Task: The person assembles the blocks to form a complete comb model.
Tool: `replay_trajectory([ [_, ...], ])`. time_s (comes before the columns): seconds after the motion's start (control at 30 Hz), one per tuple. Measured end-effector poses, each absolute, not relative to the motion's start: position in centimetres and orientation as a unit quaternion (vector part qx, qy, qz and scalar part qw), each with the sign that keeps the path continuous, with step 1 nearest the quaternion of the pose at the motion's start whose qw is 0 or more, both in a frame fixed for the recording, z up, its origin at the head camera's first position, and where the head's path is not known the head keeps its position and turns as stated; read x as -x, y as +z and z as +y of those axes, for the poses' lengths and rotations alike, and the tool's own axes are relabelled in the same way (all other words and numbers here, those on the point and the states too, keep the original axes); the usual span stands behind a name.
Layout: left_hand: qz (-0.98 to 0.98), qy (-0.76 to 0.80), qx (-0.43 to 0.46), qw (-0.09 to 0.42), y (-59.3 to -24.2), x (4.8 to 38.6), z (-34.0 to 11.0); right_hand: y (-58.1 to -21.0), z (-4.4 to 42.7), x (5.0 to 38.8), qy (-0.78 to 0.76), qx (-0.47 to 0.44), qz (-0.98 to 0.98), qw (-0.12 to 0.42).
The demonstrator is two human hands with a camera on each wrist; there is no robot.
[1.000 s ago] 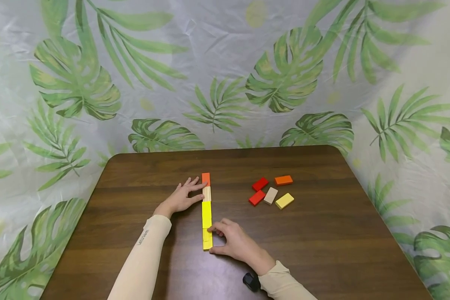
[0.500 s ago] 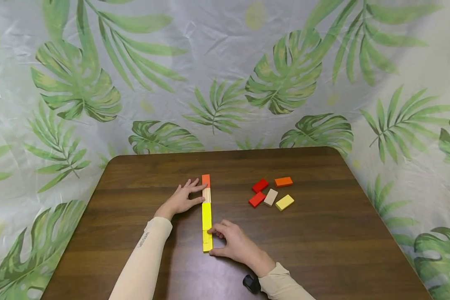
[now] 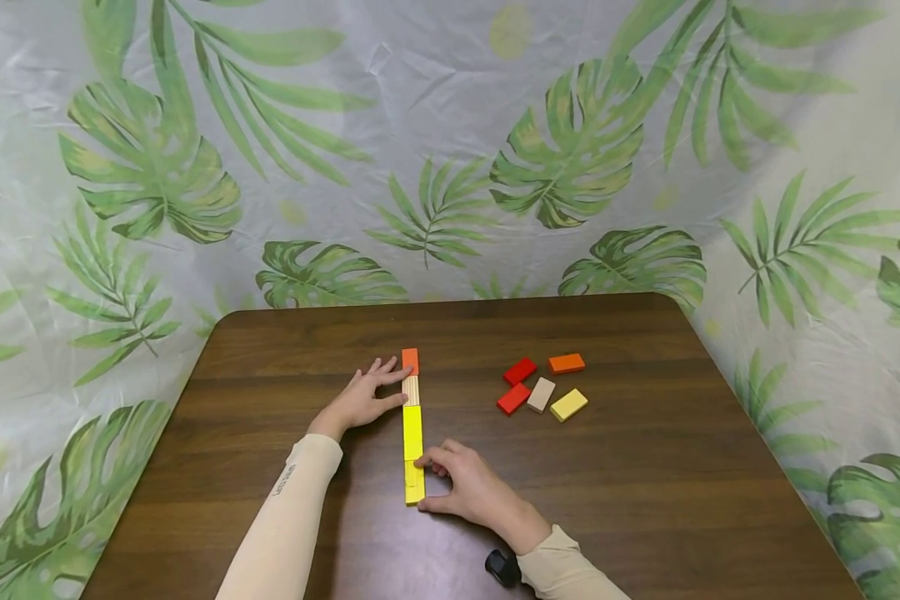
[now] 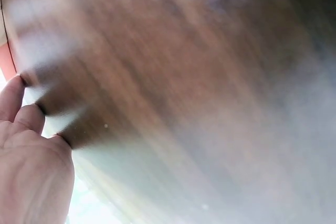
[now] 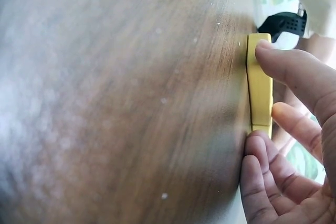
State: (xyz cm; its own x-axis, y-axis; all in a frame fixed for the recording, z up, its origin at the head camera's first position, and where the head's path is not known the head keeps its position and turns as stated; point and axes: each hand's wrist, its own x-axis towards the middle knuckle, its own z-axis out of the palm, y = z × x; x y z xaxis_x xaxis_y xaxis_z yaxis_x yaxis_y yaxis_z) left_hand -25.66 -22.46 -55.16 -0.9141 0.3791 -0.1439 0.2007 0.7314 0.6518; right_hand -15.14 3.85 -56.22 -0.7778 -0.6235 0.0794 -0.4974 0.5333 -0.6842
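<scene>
On the brown table a straight row runs from an orange block (image 3: 410,360) at the far end, through striped wood-coloured pieces (image 3: 411,392) and a bright yellow block (image 3: 412,433), to a near yellow block (image 3: 415,486). My left hand (image 3: 357,400) lies left of the row, fingers spread, with index finger and thumb touching its far half. In the left wrist view, that hand (image 4: 34,156) is only partly in frame. My right hand (image 3: 468,483) holds the near yellow block between thumb and curled fingers, also visible beside the yellow block (image 5: 260,82) in the right wrist view.
Right of the row lie two red blocks (image 3: 521,372), an orange block (image 3: 567,363), a beige block (image 3: 542,395) and a pale yellow block (image 3: 569,405). Behind the table (image 3: 645,467) hangs a leaf-patterned cloth (image 3: 450,125).
</scene>
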Motion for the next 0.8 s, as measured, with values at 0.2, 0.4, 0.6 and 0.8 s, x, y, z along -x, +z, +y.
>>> replay_trajectory([
  [0.2,0.918,0.337,-0.156,0.137,-55.2,25.7,-22.6,-55.7,3.7,15.0,-0.355,0.312,0.876,0.097],
  [0.4,0.919,0.334,-0.161,0.134,-55.3,25.8,-22.6,-55.7,3.7,15.0,-0.356,0.311,0.876,0.099],
  [0.6,0.92,0.331,-0.164,0.132,-55.3,25.8,-22.6,-55.6,3.9,15.0,-0.36,0.311,0.873,0.106],
  [0.8,0.92,0.331,-0.164,0.13,-55.4,25.8,-22.6,-57.4,4.1,15.5,-0.38,0.336,0.858,0.076],
])
